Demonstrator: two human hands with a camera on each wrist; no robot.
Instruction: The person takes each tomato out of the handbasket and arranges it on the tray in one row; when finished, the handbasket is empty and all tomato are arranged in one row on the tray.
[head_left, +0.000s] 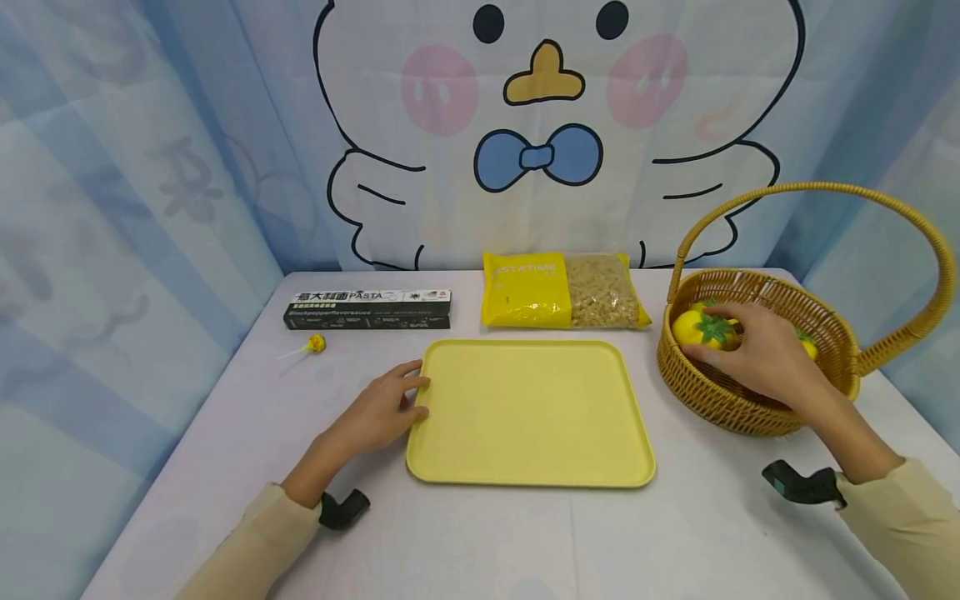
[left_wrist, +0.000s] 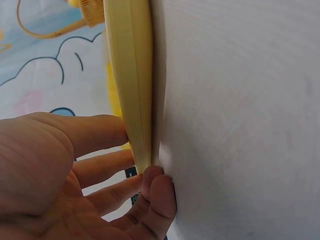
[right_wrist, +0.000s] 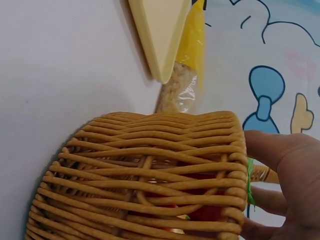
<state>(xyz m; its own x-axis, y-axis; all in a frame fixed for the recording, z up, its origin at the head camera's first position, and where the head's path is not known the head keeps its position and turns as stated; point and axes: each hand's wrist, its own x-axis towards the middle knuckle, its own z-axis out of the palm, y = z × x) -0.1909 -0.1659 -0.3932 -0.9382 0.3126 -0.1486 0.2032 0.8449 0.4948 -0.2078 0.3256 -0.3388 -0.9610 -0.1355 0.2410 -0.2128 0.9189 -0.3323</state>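
Note:
My left hand [head_left: 386, 408] rests against the left edge of a yellow tray [head_left: 525, 417]. In the left wrist view, the fingertips [left_wrist: 117, 132] touch the tray's side, low by the table. My right hand [head_left: 765, 350] reaches over the near-left rim of a wicker basket [head_left: 720, 408]. Inside it, thumb and fingers close around a yellow tomato [head_left: 693, 327] with green leaves. Another yellow tomato [head_left: 808, 346] lies farther right, partly hidden by that hand. The basket's weave [right_wrist: 150, 175] hides most of the hold in the right wrist view; something red shows through.
Behind the tray lie a yellow pasta bag [head_left: 528, 292] with a transparent half and a black-and-white pasta box [head_left: 367, 310]. A lollipop [head_left: 317, 343] lies left of the tray. The basket's tall handle [head_left: 825, 187] arches up on the right. A printed curtain [head_left: 540, 225] stands behind the table.

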